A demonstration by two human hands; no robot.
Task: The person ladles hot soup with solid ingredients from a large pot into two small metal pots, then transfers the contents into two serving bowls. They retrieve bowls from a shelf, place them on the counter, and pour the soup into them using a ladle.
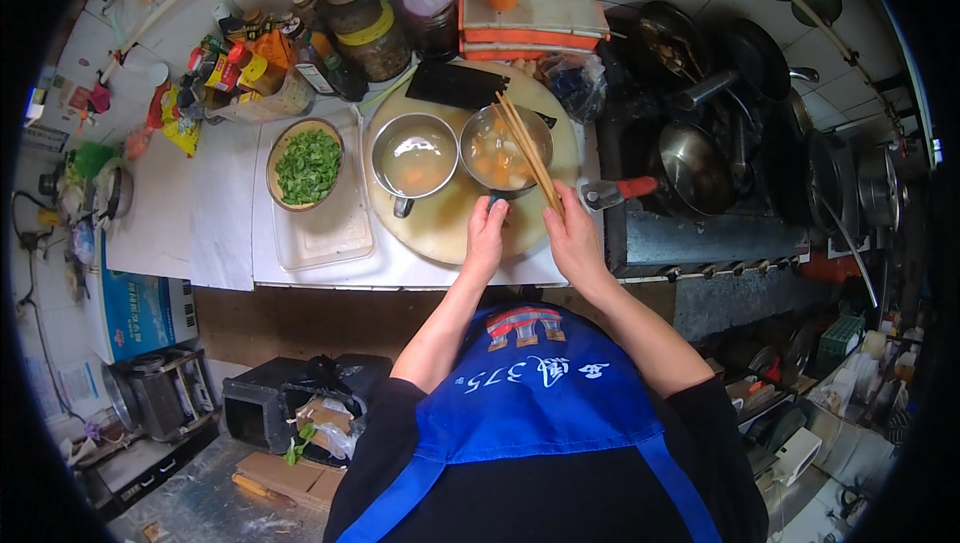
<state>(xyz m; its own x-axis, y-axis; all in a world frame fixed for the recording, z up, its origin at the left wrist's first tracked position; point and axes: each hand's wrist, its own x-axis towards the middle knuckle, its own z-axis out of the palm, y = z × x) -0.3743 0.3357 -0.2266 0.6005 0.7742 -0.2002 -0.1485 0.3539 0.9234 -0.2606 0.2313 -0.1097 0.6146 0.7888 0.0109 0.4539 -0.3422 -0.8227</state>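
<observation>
My left hand (485, 239) is closed around the handle of a metal pot (546, 128) on the round cutting board (450, 239). Inside that pot, pale and orange chunks (495, 160) sit in liquid. Several long wooden chopsticks (534, 156) are gripped in my right hand (576, 243), slanting up across the pot's right side; whether their tips touch the contents I cannot tell. Just left stands a second metal pot (415, 155) holding cloudy liquid and an orange piece. Behind both pots lies a black cleaver blade (454, 85).
A bowl of chopped greens (306, 168) rests on a clear plastic tray (326, 250) at left. Sauce bottles and jars (259, 74) line the wall. To the right, a dark stove (705, 239) carries several pans, one with a red-wrapped handle (634, 187) jutting toward the board.
</observation>
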